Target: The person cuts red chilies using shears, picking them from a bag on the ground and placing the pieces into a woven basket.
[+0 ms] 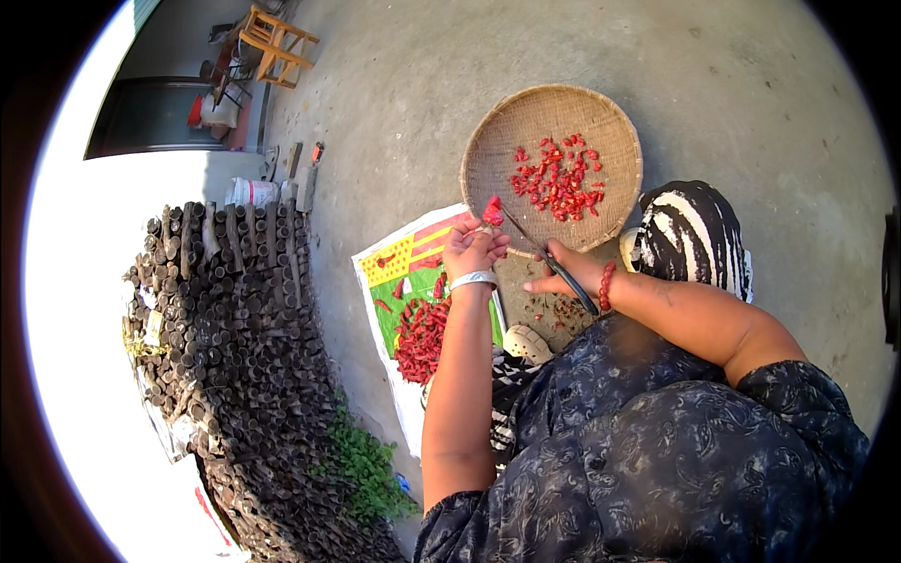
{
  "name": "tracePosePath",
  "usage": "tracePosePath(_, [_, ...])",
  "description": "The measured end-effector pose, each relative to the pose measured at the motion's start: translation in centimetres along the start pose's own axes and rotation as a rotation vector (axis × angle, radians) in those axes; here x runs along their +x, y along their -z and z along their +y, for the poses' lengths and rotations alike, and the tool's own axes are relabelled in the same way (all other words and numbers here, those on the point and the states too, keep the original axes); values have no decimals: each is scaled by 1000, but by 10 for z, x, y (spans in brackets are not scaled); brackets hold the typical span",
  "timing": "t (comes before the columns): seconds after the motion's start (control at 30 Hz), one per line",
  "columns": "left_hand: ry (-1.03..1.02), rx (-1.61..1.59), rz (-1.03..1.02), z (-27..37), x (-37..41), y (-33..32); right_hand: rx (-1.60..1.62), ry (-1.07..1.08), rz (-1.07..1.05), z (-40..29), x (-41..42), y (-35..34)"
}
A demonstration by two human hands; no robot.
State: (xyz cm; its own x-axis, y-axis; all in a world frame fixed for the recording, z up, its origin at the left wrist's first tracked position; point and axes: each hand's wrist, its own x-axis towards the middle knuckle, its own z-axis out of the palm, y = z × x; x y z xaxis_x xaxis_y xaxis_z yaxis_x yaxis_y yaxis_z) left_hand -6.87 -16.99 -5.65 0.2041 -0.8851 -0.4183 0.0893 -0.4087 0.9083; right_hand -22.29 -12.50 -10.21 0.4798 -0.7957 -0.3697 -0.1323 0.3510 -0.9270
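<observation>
Between the fingers of my left hand (pixel 473 248) is a red chili pepper (pixel 493 211), raised over the near rim of a round woven bamboo basket (pixel 493 151). My right hand (pixel 571 271) grips a long cutting tool (pixel 569 276) with a dark handle. Its narrow metal blade points at the pepper; whether it is scissors or a knife, I cannot tell. Cut red chili pieces (pixel 563 184) lie spread in the basket. Below my left wrist, a heap of whole red chilies (pixel 420 345) rests on a printed plastic sack (pixel 382 288), partly hidden by my forearm.
Stem scraps (pixel 556 310) litter the concrete floor (pixel 746 105) near my shoe (pixel 528 343). A tall stack of dark cut logs (pixel 246 338) stands at left, with a green plant (pixel 366 464) at its foot. Farther off are a white bucket (pixel 252 191) and a wooden chair (pixel 278 46).
</observation>
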Motion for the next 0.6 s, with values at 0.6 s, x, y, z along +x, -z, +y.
tracePosePath(0.6, [28, 340, -89, 14, 9, -1, 414, -1, 131, -3, 5, 7])
